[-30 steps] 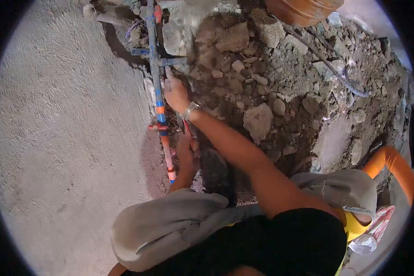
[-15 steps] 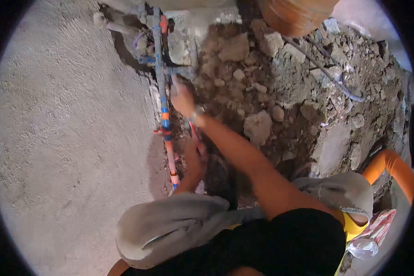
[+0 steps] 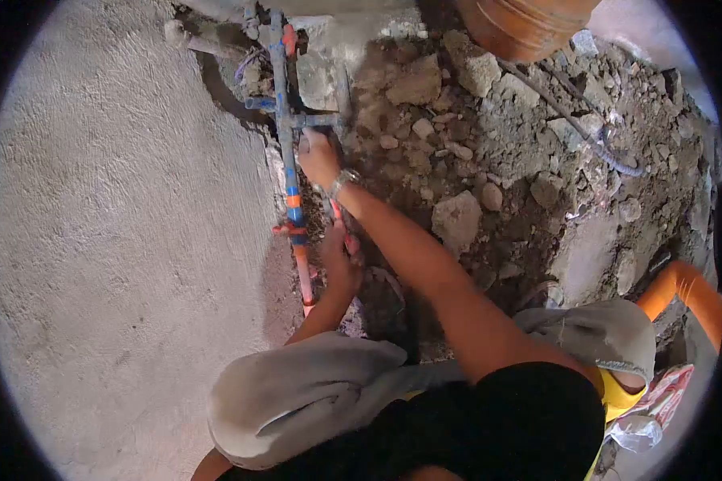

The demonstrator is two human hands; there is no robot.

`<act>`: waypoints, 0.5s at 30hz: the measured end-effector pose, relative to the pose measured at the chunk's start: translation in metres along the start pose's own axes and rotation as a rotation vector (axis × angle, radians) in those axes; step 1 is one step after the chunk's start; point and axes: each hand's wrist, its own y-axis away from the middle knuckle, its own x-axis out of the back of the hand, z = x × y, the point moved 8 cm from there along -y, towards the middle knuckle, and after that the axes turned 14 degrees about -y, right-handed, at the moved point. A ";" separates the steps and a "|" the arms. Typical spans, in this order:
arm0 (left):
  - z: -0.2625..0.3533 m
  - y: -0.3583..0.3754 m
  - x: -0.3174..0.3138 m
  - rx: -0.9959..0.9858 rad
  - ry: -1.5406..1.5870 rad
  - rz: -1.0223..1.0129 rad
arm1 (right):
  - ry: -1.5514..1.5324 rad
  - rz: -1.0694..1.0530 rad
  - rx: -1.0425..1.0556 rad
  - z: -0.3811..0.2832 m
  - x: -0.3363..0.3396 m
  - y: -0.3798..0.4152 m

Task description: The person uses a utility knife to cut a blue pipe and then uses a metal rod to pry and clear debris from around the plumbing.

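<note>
A long blue-and-grey pipe (image 3: 284, 136) with orange bands runs down beside the concrete, turning into a pink pipe (image 3: 304, 274) lower down. A red valve handle (image 3: 285, 230) sticks out from it. Just right of this line, my left hand (image 3: 342, 263) is closed around a second, red-pink pipe (image 3: 335, 210). Farther up, my right hand (image 3: 319, 163), with a metal watch (image 3: 344, 182) at its wrist, is closed below the grey cross pipe (image 3: 317, 120). What its fingers grip is hidden.
Rough concrete (image 3: 136, 208) spreads to the left. Broken rubble (image 3: 457, 220) lies to the right, with an orange-brown bucket (image 3: 529, 28) at the top. A corrugated hose end (image 3: 614, 160), an orange elbow pipe (image 3: 682, 289) and a plastic bag (image 3: 638, 431) are at the right.
The view has shifted slightly. My right hand has moved a little relative to the pipes and looks sharper now. My left hand stays around the red-pink pipe.
</note>
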 end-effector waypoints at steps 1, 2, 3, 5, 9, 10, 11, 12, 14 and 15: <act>0.003 -0.003 -0.003 -0.011 -0.009 0.026 | 0.005 -0.005 0.009 -0.014 0.007 0.008; 0.005 0.002 -0.006 -0.026 -0.002 0.018 | 0.014 -0.025 -0.108 -0.020 0.012 0.019; 0.004 0.016 -0.011 0.014 0.044 -0.016 | 0.023 -0.042 -0.223 -0.020 0.013 0.024; 0.001 0.011 -0.012 0.068 0.081 -0.041 | -0.071 0.044 -0.097 -0.005 0.006 0.018; 0.010 -0.002 -0.003 0.009 0.057 -0.047 | 0.034 0.009 -0.125 0.008 -0.004 0.002; 0.014 -0.007 -0.010 0.009 0.039 -0.065 | 0.042 0.010 -0.136 0.004 0.000 0.002; 0.017 -0.008 -0.013 0.000 0.051 -0.072 | 0.052 0.006 -0.157 0.003 0.004 0.004; 0.013 -0.008 -0.009 0.044 0.041 -0.022 | 0.138 0.011 -0.107 -0.003 0.004 0.004; 0.015 -0.003 -0.008 0.074 0.042 -0.041 | 0.150 -0.010 -0.090 0.008 -0.002 0.005; 0.017 -0.003 -0.004 0.056 0.096 -0.024 | 0.149 0.002 -0.087 0.014 -0.003 0.006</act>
